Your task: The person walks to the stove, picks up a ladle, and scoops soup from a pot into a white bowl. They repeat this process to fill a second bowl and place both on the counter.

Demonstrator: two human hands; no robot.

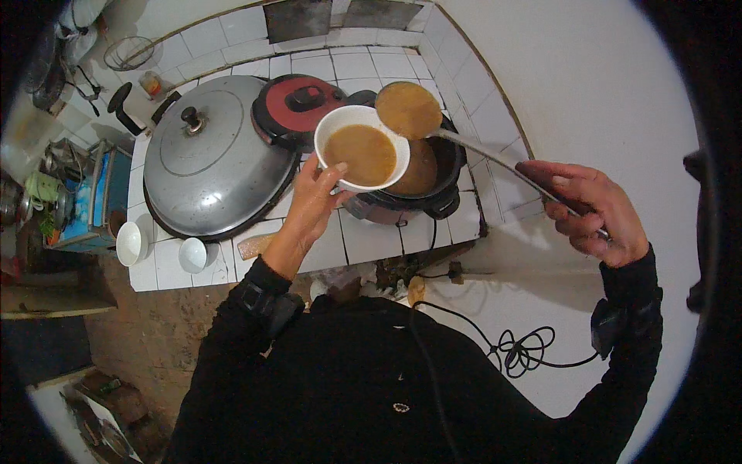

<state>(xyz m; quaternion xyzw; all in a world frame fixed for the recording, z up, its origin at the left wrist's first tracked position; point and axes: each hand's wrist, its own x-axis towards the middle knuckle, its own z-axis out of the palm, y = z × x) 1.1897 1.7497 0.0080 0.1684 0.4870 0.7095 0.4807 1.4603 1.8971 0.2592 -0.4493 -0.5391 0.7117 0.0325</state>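
Observation:
My left hand (320, 194) grips a white bowl (324, 129) by its near left side, thumb over the rim. Brown soup or porridge (360, 155) fills much of it. In my right hand (597, 209) is the long metal handle of a ladle (493, 155). The ladle's round head, full of the same brown food (408, 110), is raised just beyond the bowl's right rim. Below both stands an electric pressure cooker (382, 211) with its top off and brown food inside. The bowl hides part of the cooker's opening.
A large domed metal wok lid (232, 156) takes up the left of the white-tiled counter (316, 249). Behind it rests a red and black cooker lid (290, 104). Two small white bowls (132, 243) stand at the front left corner. A black cable (524, 351) lies coiled at right.

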